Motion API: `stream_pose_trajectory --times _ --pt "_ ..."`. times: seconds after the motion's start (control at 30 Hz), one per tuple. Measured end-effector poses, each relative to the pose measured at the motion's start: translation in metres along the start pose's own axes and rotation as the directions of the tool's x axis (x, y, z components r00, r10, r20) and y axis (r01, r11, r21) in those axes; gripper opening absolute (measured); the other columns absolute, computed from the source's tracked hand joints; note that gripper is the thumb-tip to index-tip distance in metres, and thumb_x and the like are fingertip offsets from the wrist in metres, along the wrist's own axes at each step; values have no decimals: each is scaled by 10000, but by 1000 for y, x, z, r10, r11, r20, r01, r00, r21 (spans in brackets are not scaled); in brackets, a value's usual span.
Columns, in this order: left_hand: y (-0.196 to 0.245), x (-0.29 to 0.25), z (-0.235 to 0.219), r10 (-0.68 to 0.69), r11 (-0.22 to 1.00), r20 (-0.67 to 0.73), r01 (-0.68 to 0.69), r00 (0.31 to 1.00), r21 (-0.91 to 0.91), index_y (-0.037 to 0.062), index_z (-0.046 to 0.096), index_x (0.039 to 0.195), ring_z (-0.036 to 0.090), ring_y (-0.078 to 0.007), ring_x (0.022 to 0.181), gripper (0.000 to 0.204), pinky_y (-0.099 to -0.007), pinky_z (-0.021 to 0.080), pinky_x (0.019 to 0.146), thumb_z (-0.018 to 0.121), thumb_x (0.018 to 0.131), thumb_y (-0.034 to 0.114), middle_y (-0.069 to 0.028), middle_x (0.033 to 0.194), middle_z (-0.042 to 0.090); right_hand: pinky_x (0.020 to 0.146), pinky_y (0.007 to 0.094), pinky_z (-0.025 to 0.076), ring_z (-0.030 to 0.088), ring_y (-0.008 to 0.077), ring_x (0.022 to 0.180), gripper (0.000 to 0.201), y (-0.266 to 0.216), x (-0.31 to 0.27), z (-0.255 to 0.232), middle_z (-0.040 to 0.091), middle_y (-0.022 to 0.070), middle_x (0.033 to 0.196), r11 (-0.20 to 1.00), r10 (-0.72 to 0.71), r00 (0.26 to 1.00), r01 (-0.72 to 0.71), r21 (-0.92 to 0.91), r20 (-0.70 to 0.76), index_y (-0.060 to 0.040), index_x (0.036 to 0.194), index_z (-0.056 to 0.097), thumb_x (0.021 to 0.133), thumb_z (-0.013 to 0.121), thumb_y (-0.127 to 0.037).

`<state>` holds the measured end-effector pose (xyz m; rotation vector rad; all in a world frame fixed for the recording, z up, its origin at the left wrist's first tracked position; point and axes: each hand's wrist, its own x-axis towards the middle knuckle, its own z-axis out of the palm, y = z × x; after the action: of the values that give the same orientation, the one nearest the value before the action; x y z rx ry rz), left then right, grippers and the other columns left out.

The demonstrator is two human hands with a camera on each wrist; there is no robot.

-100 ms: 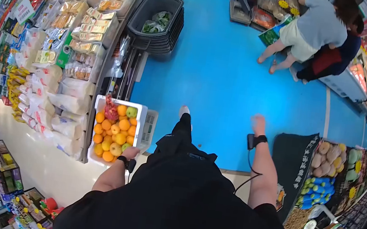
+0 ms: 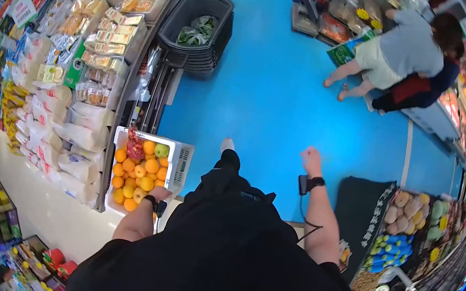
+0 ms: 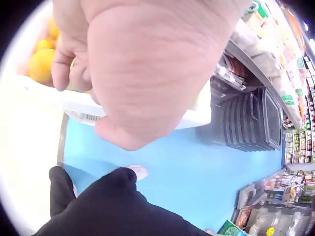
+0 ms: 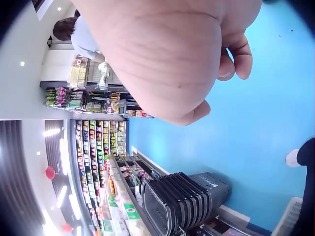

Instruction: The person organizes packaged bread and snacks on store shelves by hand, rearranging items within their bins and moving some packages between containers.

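Note:
At the lower left of the head view stands a white plastic crate [image 2: 173, 164] filled with oranges [image 2: 151, 166], a green fruit [image 2: 161, 150] and a reddish bunch [image 2: 135, 146]. My left hand [image 2: 161, 193] grips its near right rim. In the left wrist view, the fingers of that hand [image 3: 142, 64] curl over the rim beside the oranges [image 3: 42, 65], with the thumb on the outer side. My right hand [image 2: 312, 159] hangs over the blue floor, its fingers loosely curled. Seen from the right wrist, that hand [image 4: 167, 54] holds nothing.
Stacked dark baskets [image 2: 195, 27], the top one with bagged greens, stand ahead on the left beside the bread shelves [image 2: 102, 38]. Two people [image 2: 403, 56] are at the far right. A dark-draped produce stand [image 2: 357, 216] is on my right, with blue floor [image 2: 269, 103] ahead.
My right hand has swung slightly left in the head view. The crate and left hand have shifted a little left, with the left hand still gripping the rim.

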<state>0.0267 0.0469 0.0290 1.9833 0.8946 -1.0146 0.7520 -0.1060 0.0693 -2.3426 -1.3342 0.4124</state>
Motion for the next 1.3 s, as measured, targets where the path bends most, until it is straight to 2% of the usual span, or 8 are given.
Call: stream_pose_trajectory --times 0.2,0.27,0.53,0.7,0.77,0.9,1.17,1.3 --pt "43 74 -222 -36 941 -499 -138 866 -307 12 746 933 745 -459 974 342 -597 566 850 639 975 334 -259 970 753 590 435 564 685 268 620 182 -13 58 39 666 117 700 897 368 875 -423 129 314 -27 819 681 876 783 -167" --pt "68 67 -294 -201 777 -611 -255 766 -576 11 691 864 716 -437 862 317 -562 548 796 662 938 318 -253 852 702 896 526 562 721 378 1059 193 56 62 45 784 155 1011 836 -64 795 372 -403 603 -161 1054 822 893 716 -170" --pt "14 23 -351 -540 497 -535 -267 649 -825 9 581 805 588 -335 710 262 -457 517 716 704 884 226 -169 734 615 891 534 587 749 418 980 243 53 251 48 786 200 985 821 -45 707 428 -377 706 -114 1110 795 924 641 -143" --pt "-53 28 -186 -852 437 -307 254 424 -863 2 776 920 757 -455 975 285 -574 602 892 565 988 181 -252 978 778 876 523 592 747 429 902 208 -100 468 104 774 221 969 789 -333 661 586 -185 673 -51 1081 772 940 682 -175" --pt "-37 34 -122 -905 402 -270 453 328 -796 5 770 949 751 -453 1003 304 -571 598 893 573 984 234 -256 981 774 810 520 597 748 417 847 218 -211 535 118 759 220 934 946 242 771 -324 35 590 -30 1033 743 960 685 -227" --pt "32 7 -202 -976 43 -2 185 218 -982 14 726 924 739 -438 939 271 -538 578 829 673 906 279 -257 911 744 900 586 557 678 533 982 375 -304 701 207 731 293 1028 914 -345 747 405 24 569 4 1037 710 958 693 -362" --pt "53 26 -338 -967 20 -39 -74 250 -997 30 591 846 688 -428 815 242 -497 541 749 716 884 234 -201 800 678 537 369 521 608 169 643 243 -575 727 246 631 37 760 930 -226 636 -83 357 737 -37 926 678 971 755 -263" --pt "15 57 -339 -972 -49 11 -152 236 -987 34 599 834 681 -393 770 242 -474 536 707 707 885 244 -182 759 659 716 410 507 586 209 707 323 -627 681 255 625 111 729 843 -519 468 420 337 715 3 805 616 938 777 -244"
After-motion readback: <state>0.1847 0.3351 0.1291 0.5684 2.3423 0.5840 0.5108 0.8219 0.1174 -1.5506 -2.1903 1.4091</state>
